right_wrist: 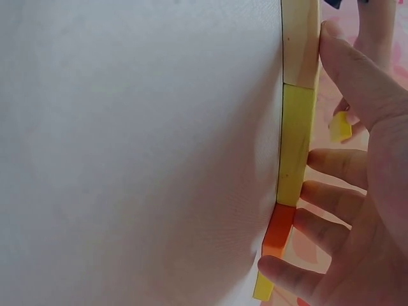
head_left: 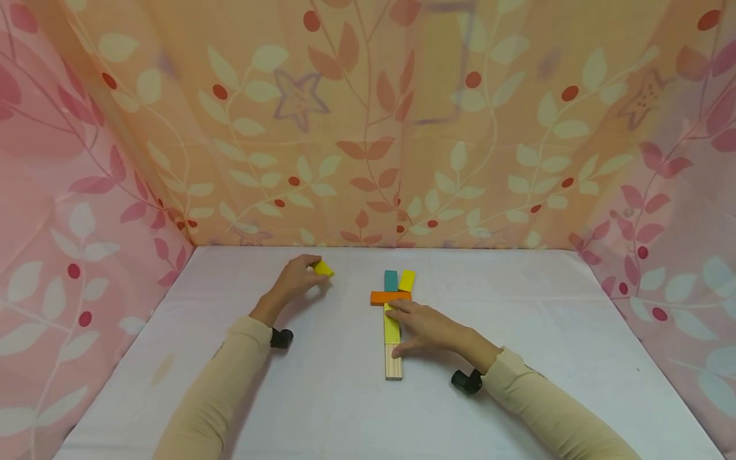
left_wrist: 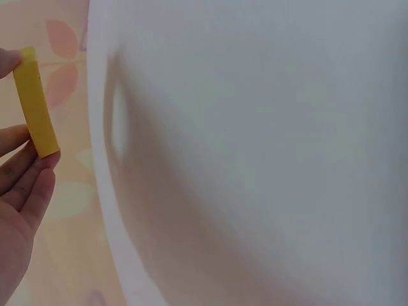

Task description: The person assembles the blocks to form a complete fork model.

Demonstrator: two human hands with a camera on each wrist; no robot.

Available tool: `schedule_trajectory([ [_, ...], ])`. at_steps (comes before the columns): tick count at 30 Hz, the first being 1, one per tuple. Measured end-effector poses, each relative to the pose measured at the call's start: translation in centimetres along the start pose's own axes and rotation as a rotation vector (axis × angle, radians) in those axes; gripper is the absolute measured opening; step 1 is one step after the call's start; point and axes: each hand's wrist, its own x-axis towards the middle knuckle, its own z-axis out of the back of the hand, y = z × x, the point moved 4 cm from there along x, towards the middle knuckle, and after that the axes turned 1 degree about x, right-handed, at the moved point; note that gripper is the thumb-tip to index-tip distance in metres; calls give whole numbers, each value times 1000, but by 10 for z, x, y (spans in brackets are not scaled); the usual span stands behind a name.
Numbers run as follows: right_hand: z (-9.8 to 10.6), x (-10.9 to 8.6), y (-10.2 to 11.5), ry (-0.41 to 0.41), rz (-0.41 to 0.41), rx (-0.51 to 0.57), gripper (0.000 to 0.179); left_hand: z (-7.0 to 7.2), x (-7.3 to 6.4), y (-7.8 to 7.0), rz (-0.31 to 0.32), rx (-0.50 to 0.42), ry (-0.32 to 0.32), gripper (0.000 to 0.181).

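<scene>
In the head view my left hand (head_left: 296, 278) is raised at the left, pinching a small yellow block (head_left: 324, 268) between thumb and fingers. The left wrist view shows that yellow block (left_wrist: 36, 108) gripped by its two ends. My right hand (head_left: 434, 328) rests over a row of flat blocks with fingers extended, its thumb by the plain wooden block (head_left: 393, 365) and fingertips on the light yellow block (head_left: 392, 332) and orange block (head_left: 378, 298). The orange one lies crosswise. Beyond it are a teal block (head_left: 391, 281) and a tilted yellow block (head_left: 407, 280).
A white cloth (head_left: 322, 409) covers the table. Floral curtains (head_left: 368, 128) stand behind it and at both sides. Black wrist cameras sit on the left wrist (head_left: 282, 338) and right wrist (head_left: 467, 382).
</scene>
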Motion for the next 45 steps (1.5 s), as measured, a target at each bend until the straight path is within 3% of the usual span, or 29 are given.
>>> schedule_trajectory([
  [5,-1,0,0,-8,2,2,89,-4,0,-8,-30,-5,-32,62],
  [12,0,-1,1,-3,-7,13,88,-12,2,-18,-42,-13,-20,62],
  [31,-1,1,-1,14,-35,37,89,-28,7,-38,-33,-27,14,62],
  [40,0,0,0,2,-16,34,89,-37,12,-44,25,-42,21,62],
  [45,-1,0,-1,5,-15,29,89,-43,15,-51,18,-52,25,61],
])
